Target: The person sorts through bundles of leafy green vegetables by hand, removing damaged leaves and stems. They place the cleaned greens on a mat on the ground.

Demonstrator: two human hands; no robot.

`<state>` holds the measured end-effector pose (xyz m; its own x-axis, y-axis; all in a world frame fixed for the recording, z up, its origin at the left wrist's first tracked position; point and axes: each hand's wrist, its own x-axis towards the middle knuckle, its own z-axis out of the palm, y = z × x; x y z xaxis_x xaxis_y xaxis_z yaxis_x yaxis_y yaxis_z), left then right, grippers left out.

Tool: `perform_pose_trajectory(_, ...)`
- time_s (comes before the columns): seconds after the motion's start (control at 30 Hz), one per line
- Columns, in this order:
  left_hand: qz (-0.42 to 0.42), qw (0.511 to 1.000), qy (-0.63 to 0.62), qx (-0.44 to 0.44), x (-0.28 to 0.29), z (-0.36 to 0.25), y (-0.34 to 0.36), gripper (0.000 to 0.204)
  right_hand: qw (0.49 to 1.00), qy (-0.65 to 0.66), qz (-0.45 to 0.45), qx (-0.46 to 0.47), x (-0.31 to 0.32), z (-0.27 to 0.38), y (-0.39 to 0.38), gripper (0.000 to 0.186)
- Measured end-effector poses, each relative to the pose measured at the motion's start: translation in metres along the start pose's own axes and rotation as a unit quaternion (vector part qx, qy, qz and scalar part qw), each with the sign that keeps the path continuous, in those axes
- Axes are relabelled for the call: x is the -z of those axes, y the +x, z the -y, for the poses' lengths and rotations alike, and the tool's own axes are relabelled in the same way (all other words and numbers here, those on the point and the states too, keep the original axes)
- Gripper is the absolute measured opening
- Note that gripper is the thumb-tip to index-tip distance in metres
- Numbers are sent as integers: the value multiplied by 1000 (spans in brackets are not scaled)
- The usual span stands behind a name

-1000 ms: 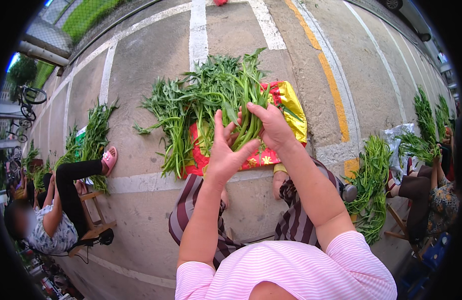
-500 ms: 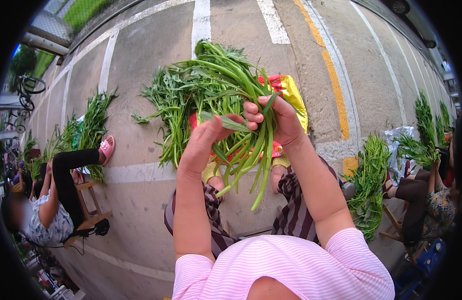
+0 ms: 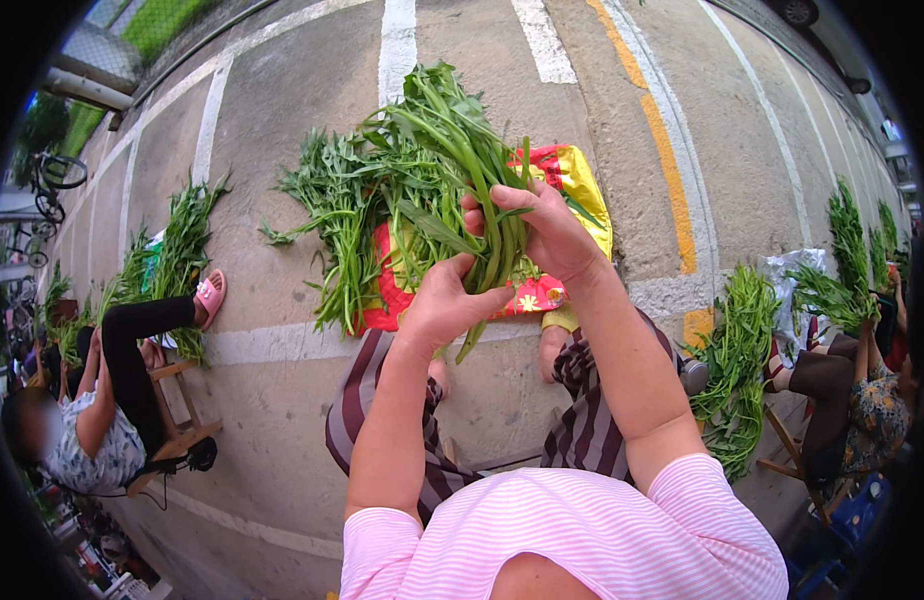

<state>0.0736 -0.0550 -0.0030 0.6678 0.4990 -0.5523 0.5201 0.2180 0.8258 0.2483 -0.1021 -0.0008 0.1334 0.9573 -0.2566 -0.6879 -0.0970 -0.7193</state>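
Observation:
A bunch of water spinach (image 3: 452,125) is held in front of me, leafy tops pointing away and pale green stems toward me. My right hand (image 3: 552,235) is closed around its middle, thumb on top. Lower down, my left hand (image 3: 447,305) wraps the stem ends, with a few tips poking out below it. Under the bunch, a loose pile of water spinach (image 3: 337,200) lies partly on a red and yellow plastic sack (image 3: 589,190) spread on the pavement. The bunch and my hands hide part of the sack.
To the left, a person in a patterned shirt (image 3: 107,440) sits on a wooden stool by more greens (image 3: 187,235). At right, another heap of water spinach (image 3: 737,370) lies near a second seated person (image 3: 877,420). My feet are just below the sack.
My left hand has closed around the stem ends, which hung loose and spread before. The stems are now gathered together, and the bunch has shifted slightly left and away from me.

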Motion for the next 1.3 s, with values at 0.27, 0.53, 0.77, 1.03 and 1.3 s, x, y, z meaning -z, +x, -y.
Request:
perform_pose_trajectory(0.27, -255, 845, 432, -184, -24, 26, 8, 53, 975, -176, -122, 58, -2, -10, 7, 36)
perform_pose_trajectory(0.53, -5, 991, 18, -131, 15, -6, -6, 103, 999, -37, -26, -29, -3, -10, 1, 29)
perform_pose_trajectory(0.77, 51, 985, -121, -108, 12, 4, 6, 83, 985, -171, 16, 17, -18, -28, -7, 38)
perform_pose_trajectory(1.03, -3, 990, -94, -107, 3, 25, 12, 43, 851, -494, -4, 178, -16, -28, -1, 68)
perform_pose_trajectory(1.3, -292, 926, 191, -141, 3, 32, 19, 21, 847, -458, -169, 210, -12, -15, 2, 68)
